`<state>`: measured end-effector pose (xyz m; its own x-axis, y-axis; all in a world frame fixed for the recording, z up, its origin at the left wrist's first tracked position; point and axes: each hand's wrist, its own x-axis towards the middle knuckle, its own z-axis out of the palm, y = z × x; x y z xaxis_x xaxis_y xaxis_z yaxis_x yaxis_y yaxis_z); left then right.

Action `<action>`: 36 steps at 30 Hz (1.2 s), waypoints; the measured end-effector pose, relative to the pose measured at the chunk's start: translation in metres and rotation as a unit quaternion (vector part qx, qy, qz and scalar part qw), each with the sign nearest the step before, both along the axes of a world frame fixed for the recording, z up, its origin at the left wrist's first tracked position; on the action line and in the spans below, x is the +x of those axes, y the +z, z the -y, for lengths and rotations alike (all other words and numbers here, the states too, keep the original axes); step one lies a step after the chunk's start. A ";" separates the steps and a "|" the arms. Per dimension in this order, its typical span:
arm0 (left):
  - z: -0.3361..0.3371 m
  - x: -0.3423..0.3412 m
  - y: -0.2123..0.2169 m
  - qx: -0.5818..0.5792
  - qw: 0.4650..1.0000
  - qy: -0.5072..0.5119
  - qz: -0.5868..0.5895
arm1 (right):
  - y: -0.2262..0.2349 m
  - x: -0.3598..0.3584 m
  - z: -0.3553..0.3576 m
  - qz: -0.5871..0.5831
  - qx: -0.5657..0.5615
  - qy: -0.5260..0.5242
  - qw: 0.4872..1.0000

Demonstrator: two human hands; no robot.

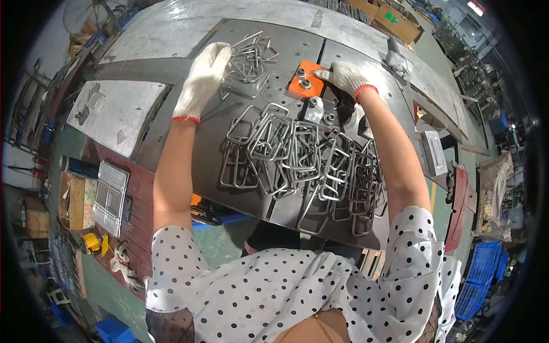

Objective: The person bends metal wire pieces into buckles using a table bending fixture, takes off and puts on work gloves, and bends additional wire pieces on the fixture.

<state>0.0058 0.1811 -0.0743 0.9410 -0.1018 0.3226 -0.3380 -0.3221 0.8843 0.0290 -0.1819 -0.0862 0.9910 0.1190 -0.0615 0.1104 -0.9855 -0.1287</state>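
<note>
My left hand [207, 73], in a white knit glove, is closed at the near-left edge of a loose heap of bent metal rods [250, 60]. Rods lie right by its fingertips, and what it holds is not plain. My right hand [350, 77], gloved alike with a red cuff, reaches over a bolted fixture on the metal table [197, 146]. One digit points left and touches the orange block [309, 80], which carries two bolts. Its other fingers are hidden. Nearer me, a grey bolted clamp block [314, 111] sits beside dark fixture parts [345, 108].
A big pile of rectangular wire frames [297, 151] spreads over the near table. Left are a pale metal plate [117, 114] and a wire-lined tray [110, 197] on a red bench. A grey metal box [434, 153] stands right. A cardboard box [396, 24] sits at the far side.
</note>
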 end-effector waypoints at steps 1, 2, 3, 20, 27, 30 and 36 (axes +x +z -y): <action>0.000 0.002 -0.002 -0.008 1.000 -0.002 0.000 | 0.000 0.000 0.000 0.000 -0.002 0.002 1.000; -0.001 0.002 -0.003 -0.016 1.000 -0.002 0.000 | -0.001 -0.001 0.000 -0.004 0.000 -0.005 1.000; -0.002 0.003 -0.004 -0.018 1.000 0.001 0.000 | -0.001 0.000 0.000 -0.007 0.001 -0.012 1.000; -0.007 0.013 -0.016 0.255 0.885 0.029 0.389 | -0.010 0.013 0.013 -0.026 0.036 -0.033 0.998; -0.006 0.007 -0.009 0.379 0.765 0.089 0.514 | 0.070 -0.073 -0.035 0.116 0.067 -0.002 0.991; -0.011 0.006 -0.012 0.359 0.793 0.069 0.487 | 0.092 -0.112 -0.074 0.077 0.130 0.014 0.988; 0.023 -0.020 0.009 -0.099 0.992 -0.055 -0.053 | 0.031 -0.129 -0.090 0.115 0.050 0.146 0.981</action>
